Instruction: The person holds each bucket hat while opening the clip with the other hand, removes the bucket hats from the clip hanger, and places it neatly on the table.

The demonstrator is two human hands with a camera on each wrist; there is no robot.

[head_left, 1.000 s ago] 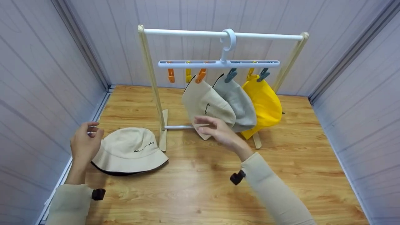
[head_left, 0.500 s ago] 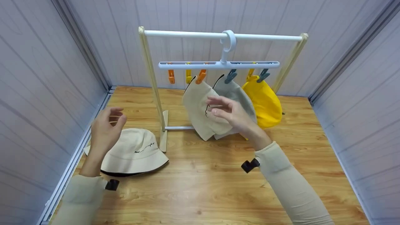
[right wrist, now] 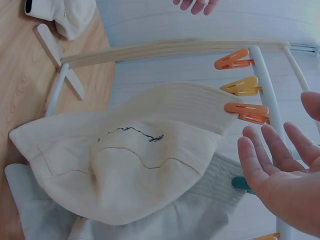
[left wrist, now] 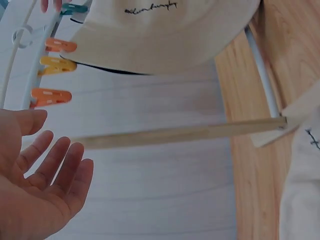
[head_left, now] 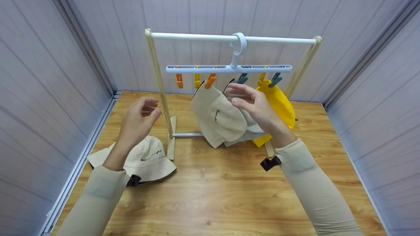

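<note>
My left hand (head_left: 139,119) is in the air by the rack's left post, above a cream bucket hat (head_left: 154,168) lying on the floor. Its fingers are loosely bent around nothing. My right hand (head_left: 257,106), also holding nothing, hovers in front of a grey bucket hat (head_left: 252,131) and hides part of it. Another cream bucket hat (right wrist: 145,155) hangs from an orange clip (right wrist: 247,112); a yellow clip (right wrist: 240,86) is at its brim edge. A yellow bucket hat (head_left: 282,105) hangs at the right from a yellow and a dark grey-green clip.
A white hanger (head_left: 197,69) with several clips hooks over the white rod (head_left: 193,37) of a wooden-post rack. At the left end, an orange clip (head_left: 179,81) and a yellow clip (head_left: 197,80) dangle. Panelled walls enclose the wooden floor (head_left: 210,196).
Both hands have risen towards the hanger. The left moved right and up from beside the floor hat; the right moved up and right across the hanging hats. The hats stay in place.
</note>
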